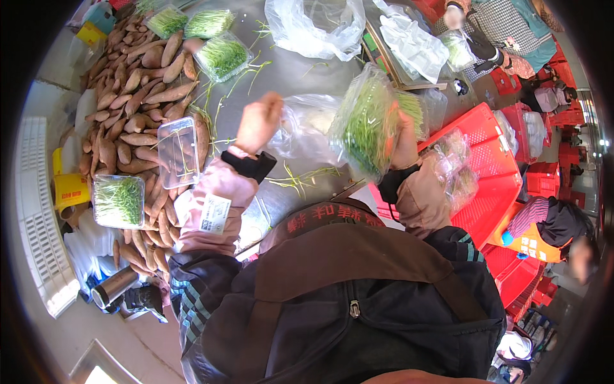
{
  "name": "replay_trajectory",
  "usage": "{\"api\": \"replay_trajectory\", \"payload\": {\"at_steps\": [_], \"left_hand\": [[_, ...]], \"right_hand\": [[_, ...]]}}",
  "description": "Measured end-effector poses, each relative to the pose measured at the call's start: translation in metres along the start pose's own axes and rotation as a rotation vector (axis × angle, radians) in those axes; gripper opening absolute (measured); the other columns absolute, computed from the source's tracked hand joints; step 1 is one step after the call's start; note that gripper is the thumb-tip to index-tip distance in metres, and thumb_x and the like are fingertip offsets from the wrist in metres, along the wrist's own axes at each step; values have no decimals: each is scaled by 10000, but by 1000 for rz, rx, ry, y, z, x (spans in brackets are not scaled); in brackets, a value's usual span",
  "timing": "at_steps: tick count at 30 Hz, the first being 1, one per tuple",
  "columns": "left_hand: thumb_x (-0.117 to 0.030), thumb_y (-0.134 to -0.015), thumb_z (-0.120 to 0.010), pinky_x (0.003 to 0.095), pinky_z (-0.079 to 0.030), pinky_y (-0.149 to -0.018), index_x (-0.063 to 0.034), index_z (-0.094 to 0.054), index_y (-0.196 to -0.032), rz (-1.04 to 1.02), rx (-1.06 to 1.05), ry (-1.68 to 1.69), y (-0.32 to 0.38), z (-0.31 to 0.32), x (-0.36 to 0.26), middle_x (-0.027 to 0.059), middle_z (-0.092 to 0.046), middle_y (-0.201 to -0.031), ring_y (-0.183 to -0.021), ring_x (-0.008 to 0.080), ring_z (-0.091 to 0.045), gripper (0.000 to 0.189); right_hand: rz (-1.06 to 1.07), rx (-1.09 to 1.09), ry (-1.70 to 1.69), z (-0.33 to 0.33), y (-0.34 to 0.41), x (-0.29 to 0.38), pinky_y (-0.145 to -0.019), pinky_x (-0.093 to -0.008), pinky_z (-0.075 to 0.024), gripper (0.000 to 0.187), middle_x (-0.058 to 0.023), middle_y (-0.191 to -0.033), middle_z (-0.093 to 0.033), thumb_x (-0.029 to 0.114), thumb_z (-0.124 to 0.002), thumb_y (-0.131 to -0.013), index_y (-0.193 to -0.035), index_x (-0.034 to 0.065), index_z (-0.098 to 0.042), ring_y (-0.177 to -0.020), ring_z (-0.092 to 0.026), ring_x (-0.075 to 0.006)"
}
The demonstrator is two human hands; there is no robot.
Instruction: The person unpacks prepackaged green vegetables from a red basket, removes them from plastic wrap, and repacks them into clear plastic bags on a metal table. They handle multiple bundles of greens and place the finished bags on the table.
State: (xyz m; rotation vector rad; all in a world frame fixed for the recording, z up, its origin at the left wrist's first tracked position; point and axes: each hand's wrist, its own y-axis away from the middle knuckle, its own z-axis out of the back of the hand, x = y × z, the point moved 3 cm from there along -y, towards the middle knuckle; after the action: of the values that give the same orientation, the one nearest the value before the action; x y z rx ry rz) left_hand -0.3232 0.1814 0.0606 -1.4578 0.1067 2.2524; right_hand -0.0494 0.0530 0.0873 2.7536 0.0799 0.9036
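Note:
My right hand [407, 137] grips a clear-wrapped pack of green shoots [365, 122], held tilted above the metal table [288, 72]. My left hand [259, 122] is raised with its fingers curled, beside a crumpled clear plastic bag [312, 120]. Blur hides whether those fingers pinch the plastic. Behind my right hand, another pack of shoots [411, 108] is partly hidden. Loose green stems [300, 181] lie on the tabletop between me and the bag. An uncovered clear plastic tray [177, 152] with a few stems rests on the sweet potatoes to the left.
Sweet potatoes [139, 96] are heaped along the left, with a filled tray of shoots [119, 200] on them. More filled trays [223, 55] and a large clear bag [316, 29] lie farther back. A red crate [484, 168] with bagged packs stands right. Other people are nearby.

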Motion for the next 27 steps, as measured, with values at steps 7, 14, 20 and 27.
{"api": "replay_trajectory", "payload": {"at_steps": [7,14,20,27], "left_hand": [[-137,-975,-484,257,-483,-599,-3,-565,-959,284,49,469,9,27,7,25,-584,-729,-628,119,-597,157],[-125,-978,-490,179,-370,-568,-75,-581,-968,291,188,625,15,37,10,-43,-519,-720,-607,46,-465,104],[-177,-976,-540,126,-341,-583,-139,-627,-1023,409,184,600,60,45,20,-111,-455,-783,-691,-12,-392,106],[-96,-969,-516,177,-323,-550,-106,-627,-975,399,28,496,89,31,9,-91,-444,-690,-610,12,-368,112]], "right_hand": [[-83,160,43,-18,-9,-6,-931,-413,-486,485,-113,-1156,-639,394,-436,-949,-1260,33,-533,-1037,-620,-255],[-639,120,35,-21,-40,-116,-951,-395,-475,454,-111,-1175,-637,341,-486,-922,-1252,37,-555,-1035,-621,-233],[-689,88,-9,-1,-42,-110,-950,-405,-482,438,-114,-1157,-648,335,-477,-916,-1231,48,-582,-1043,-626,-244],[-573,-136,-33,27,-57,-120,-956,-409,-465,400,-105,-1138,-642,350,-461,-956,-1203,56,-572,-1047,-606,-246]]}}
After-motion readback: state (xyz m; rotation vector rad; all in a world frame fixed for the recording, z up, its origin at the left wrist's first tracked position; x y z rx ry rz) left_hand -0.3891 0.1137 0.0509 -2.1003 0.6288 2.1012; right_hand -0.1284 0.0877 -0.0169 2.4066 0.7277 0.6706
